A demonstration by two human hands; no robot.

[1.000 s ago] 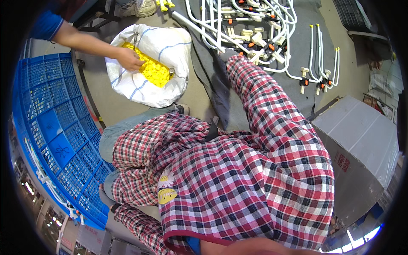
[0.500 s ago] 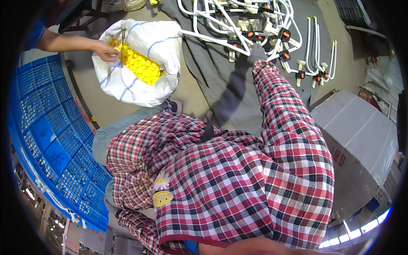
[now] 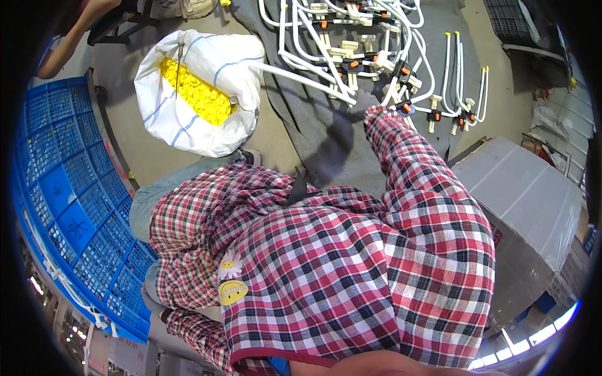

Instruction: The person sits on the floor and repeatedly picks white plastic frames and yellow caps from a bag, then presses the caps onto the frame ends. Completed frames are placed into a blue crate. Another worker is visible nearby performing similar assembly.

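Observation:
My right hand (image 3: 365, 99), in a grey glove, is closed at the near corner of a white bent tube (image 3: 301, 80); its fingers are partly hidden. The tube's long arm reaches left to the rim of the white sack. More white bent tubes (image 3: 426, 53) lie beyond and beside this hand, with black, orange and cream plastic fittings (image 3: 349, 49) on them. Low at the left, by my leg, my left hand (image 3: 153, 302) shows only as a bit of grey glove, its fingers hidden.
A white woven sack (image 3: 153, 113) of yellow plastic pieces (image 3: 200, 94) stands ahead left. Blue plastic crates (image 3: 75, 200) line the left side, and a large grey carton (image 3: 520, 188) is at right. The tubes lie on a dark grey cloth (image 3: 291, 125). Another person's arm (image 3: 72, 47) is at upper left.
My right hand has come nearer and slightly left, and the white bent tube has shifted with it. The other person's hand has left the yellow pieces and moved up and away.

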